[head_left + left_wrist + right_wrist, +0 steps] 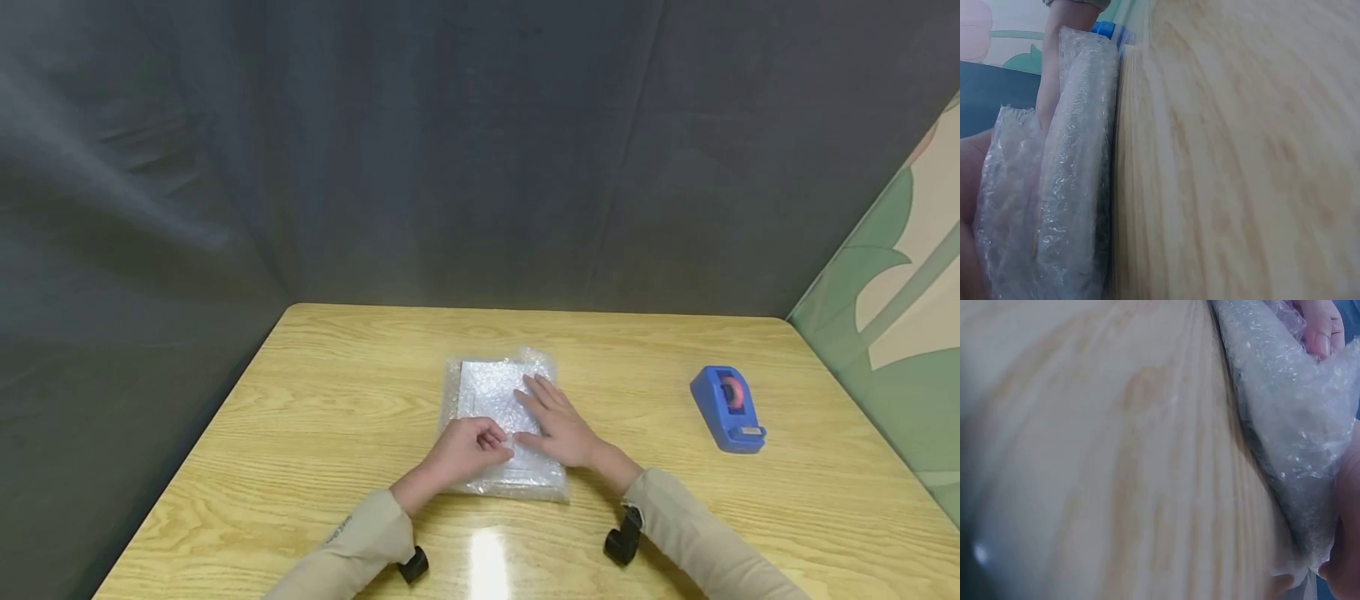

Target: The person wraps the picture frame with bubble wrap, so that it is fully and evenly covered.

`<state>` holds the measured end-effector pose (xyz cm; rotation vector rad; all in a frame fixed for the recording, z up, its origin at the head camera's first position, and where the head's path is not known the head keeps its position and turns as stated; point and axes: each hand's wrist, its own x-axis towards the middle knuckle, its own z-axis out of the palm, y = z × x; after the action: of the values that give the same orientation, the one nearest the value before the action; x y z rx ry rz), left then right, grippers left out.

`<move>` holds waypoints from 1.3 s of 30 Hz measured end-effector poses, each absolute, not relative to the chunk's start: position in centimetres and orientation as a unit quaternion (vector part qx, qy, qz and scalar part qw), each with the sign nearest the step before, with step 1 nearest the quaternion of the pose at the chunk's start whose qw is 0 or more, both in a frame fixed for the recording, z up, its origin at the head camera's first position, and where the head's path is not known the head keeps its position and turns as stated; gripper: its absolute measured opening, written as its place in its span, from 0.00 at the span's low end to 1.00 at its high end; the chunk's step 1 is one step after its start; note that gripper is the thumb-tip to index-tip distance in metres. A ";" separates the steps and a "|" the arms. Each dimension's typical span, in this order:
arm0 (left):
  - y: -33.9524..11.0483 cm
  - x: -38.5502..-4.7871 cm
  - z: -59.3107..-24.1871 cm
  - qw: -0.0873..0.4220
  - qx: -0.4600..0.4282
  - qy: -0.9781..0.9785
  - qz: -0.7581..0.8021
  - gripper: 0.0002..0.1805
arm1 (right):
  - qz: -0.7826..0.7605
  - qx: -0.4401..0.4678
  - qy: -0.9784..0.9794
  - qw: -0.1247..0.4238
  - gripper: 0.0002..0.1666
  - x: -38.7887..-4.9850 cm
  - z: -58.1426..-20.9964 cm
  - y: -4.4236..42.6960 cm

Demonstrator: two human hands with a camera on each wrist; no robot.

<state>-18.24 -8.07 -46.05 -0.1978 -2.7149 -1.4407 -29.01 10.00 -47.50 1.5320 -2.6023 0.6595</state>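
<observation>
A flat, pale rectangular item [487, 387] lies inside clear bubble wrap [551, 492] [1075, 181] [1297, 419] near the middle of the table. My left hand [468, 448] is over its lower left part, fingers curled and thumb close to them, pinching wrap near the centre; the exact fold is hard to see. Spread and nearly straight, the fingers of my right hand [558, 427] rest on the upper right part of the wrap. In the left wrist view a wrap flap [1010, 187] stands raised beside my left hand [969, 200]. My right hand [1349, 500] borders the wrap in the right wrist view.
A blue tape dispenser [727, 410] with a pink-red roll stands on the right of the wooden table [322, 400]. Dark cloth [450, 167] hangs behind and at the left; a green and beige patterned cloth [892, 333] is at the right.
</observation>
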 end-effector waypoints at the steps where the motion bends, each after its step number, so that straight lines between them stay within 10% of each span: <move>1: -8.0 -18.2 -46.0 0.029 -0.066 -0.882 -0.466 0.09 | 0.212 0.496 -0.842 0.027 0.40 -29.0 -47.5 10.0; 23: -10.0 -17.7 -44.7 0.037 -0.118 -0.881 -0.458 0.09 | 0.194 0.486 -0.852 0.008 0.48 -28.7 -47.1 9.7; 31: -14.4 -17.0 -45.7 0.065 0.017 -0.832 -0.550 0.36 | 0.183 0.488 -0.854 -0.003 0.49 -28.9 -47.2 9.8; 39: -12.4 -16.0 -47.7 0.054 0.055 -0.772 -0.631 0.39 | 0.196 0.497 -0.845 0.010 0.48 -28.9 -47.2 9.8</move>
<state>-15.98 -12.36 -47.70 0.1680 -2.3447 -1.9171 -28.89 9.81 -47.21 1.5501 -2.6385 0.6126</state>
